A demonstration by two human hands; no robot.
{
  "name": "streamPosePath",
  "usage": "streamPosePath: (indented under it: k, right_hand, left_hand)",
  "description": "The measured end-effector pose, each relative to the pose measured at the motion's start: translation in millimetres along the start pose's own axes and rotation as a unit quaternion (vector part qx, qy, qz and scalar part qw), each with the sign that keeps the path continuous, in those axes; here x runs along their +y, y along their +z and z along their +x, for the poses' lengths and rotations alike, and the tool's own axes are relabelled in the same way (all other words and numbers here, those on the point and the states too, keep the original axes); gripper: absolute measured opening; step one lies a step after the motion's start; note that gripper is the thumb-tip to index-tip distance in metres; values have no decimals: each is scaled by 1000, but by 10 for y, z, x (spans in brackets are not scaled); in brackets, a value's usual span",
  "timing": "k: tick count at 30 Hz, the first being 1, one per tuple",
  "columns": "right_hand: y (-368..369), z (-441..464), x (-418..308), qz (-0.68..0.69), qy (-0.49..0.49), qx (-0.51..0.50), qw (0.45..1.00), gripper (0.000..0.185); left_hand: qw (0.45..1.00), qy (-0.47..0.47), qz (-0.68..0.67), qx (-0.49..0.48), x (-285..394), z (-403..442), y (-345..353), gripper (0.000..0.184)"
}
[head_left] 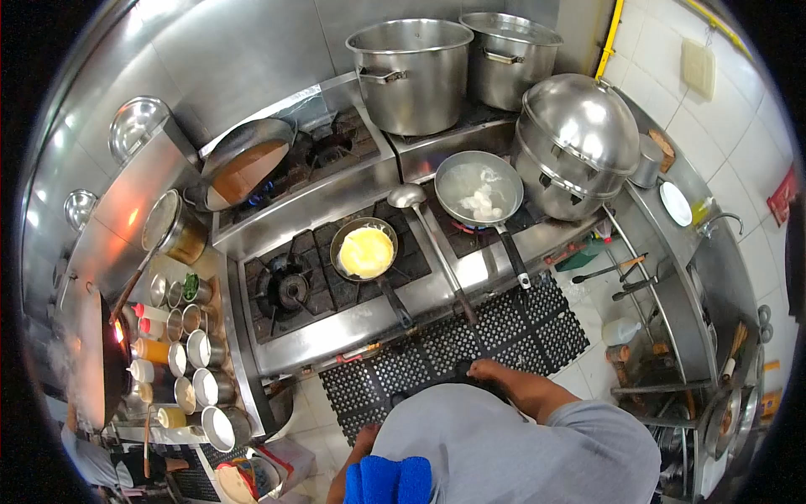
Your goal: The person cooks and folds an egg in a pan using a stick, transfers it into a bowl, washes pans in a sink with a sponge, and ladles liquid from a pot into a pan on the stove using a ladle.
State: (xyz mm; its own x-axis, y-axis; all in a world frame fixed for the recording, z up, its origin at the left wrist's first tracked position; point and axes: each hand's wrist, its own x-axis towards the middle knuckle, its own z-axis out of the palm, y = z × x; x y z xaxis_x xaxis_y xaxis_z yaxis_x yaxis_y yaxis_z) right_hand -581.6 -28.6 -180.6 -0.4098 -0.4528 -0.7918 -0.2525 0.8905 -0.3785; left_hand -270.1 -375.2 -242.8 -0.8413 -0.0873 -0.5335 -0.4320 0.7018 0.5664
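My right hand [483, 368] hangs in front of the stove, its fingers curled; what it holds, if anything, is too small to make out. Low beside my body is my left hand [367, 433], its fingers hidden. Neither hand touches a pan. A small pan [389, 267] with yellow egg [366, 252] sits on the middle burner, handle towards me. To its right, a larger pan [453, 166] holds clear liquid and white pieces [482, 200]. Between the pans lies a long ladle [437, 244]. A blue cloth [389, 480] is near my left side.
Large pots [411, 97] and a domed steamer [579, 126] stand behind. A tilted wok [252, 139] holds brown sauce at the back left. Bottles [151, 350] and metal containers [206, 386] line the left counter. Beyond them is another person [92, 462] near a steaming, flaming wok [96, 361].
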Motion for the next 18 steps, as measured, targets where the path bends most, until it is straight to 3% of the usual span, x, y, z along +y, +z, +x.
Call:
streamPosePath:
  k: [2, 3, 5, 7, 9, 10, 18]
  right_hand:
    - [29, -47, 0, 14, -2, 38, 999, 38]
    - [25, -22, 14, 13, -2, 43, 999, 38]
    - [18, 42, 47, 28, 4, -16, 999, 38]
    - [26, 68, 84, 30, -21, 18, 999, 38]
    - [-10, 58, 64, 65, 23, -35, 997, 38]
    - [73, 168, 130, -4, -19, 9, 1000, 38]
    - [54, 116, 104, 18, -14, 15, 1000, 39]
  left_hand:
    - [981, -122, -152, 17, 10, 7, 41, 39]
    - [981, -118, -152, 20, -35, 26, 75, 39]
    - [998, -58, 9, -10, -111, 65, 128, 36]
    - [995, -24, 92, -20, -111, 142, 75, 35]
    - [977, 88, 181, -69, -62, 101, -17, 33]
    - [979, 137, 148, -17, -146, 151, 46, 33]
    - [985, 67, 148, -64, 178, 79, -175, 31]
